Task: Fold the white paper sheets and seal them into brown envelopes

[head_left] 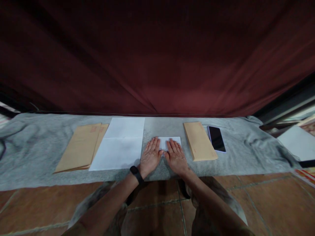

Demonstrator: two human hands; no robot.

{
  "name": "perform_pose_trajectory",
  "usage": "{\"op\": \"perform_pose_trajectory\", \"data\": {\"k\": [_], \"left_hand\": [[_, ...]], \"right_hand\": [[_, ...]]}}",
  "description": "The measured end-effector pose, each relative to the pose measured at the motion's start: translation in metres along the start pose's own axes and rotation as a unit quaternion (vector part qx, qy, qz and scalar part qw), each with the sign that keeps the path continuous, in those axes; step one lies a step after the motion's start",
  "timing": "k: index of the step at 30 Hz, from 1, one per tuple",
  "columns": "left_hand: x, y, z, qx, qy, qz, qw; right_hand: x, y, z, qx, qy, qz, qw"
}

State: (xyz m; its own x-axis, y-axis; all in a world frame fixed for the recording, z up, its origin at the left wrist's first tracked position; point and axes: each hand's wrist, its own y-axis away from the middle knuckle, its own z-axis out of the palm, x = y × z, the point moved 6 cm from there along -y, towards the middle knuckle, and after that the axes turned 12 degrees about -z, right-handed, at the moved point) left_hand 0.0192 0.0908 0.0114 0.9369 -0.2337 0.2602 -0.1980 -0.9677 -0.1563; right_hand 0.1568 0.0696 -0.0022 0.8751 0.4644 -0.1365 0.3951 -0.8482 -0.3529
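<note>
A small folded sheet of white paper (163, 144) lies on the grey cloth in front of me. My left hand (150, 156) presses flat over its left part, fingers stretched forward. On its right part rests my right hand (176, 158), also flat with fingers extended. The two thumbs nearly meet over the near part of the paper, and both palms cover much of it. Left of my hands is a larger sheet of white paper (123, 150) with a crease across it. To the right sits a stack of brown envelopes (200, 141).
Larger brown envelopes (77, 147) lie at the left, partly beside the white sheet. A phone (217, 139) in a purple case is right of the envelope stack. Grey cloth (246, 150) covers the long surface, with a dark red curtain (157, 65) behind it.
</note>
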Motion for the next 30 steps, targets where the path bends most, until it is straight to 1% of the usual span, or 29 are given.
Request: {"op": "perform_pose_trajectory", "data": {"k": [5,9,13,17,22,24,26,28,29,30], "left_hand": [[0.001,0.0,-0.001,-0.004,-0.012,0.004,1.0],[0.001,0.0,0.002,-0.007,-0.027,0.003,1.0],[-0.001,0.0,0.005,-0.005,-0.035,0.0,0.999],[-0.001,-0.001,0.003,-0.001,-0.036,-0.003,0.999],[0.002,-0.002,-0.001,0.003,-0.03,-0.005,1.0],[0.004,-0.002,-0.003,-0.008,-0.022,-0.006,1.0],[0.003,-0.004,-0.006,-0.03,-0.005,0.003,1.0],[-0.007,-0.005,-0.018,-0.039,0.02,0.012,0.999],[-0.019,-0.005,-0.027,-0.031,0.032,0.004,0.999],[-0.037,-0.004,-0.04,-0.009,0.039,-0.016,0.999]], "right_hand": [[0.01,0.007,-0.003,0.013,0.022,0.02,0.999],[0.016,0.012,-0.004,0.028,0.034,0.025,0.999],[0.019,0.014,-0.004,0.025,0.049,0.029,0.998],[0.019,0.016,-0.007,0.025,0.054,0.03,0.998],[0.018,0.005,-0.012,0.037,0.032,0.024,0.999],[0.012,-0.004,-0.012,0.038,0.01,-0.001,0.999],[0.003,-0.011,-0.01,0.025,-0.011,-0.029,0.999],[-0.004,-0.014,-0.005,0.011,-0.022,-0.04,0.999],[-0.006,-0.014,-0.003,0.005,-0.023,-0.041,0.999],[-0.008,-0.013,0.0,0.0,-0.023,-0.041,0.999]]}}
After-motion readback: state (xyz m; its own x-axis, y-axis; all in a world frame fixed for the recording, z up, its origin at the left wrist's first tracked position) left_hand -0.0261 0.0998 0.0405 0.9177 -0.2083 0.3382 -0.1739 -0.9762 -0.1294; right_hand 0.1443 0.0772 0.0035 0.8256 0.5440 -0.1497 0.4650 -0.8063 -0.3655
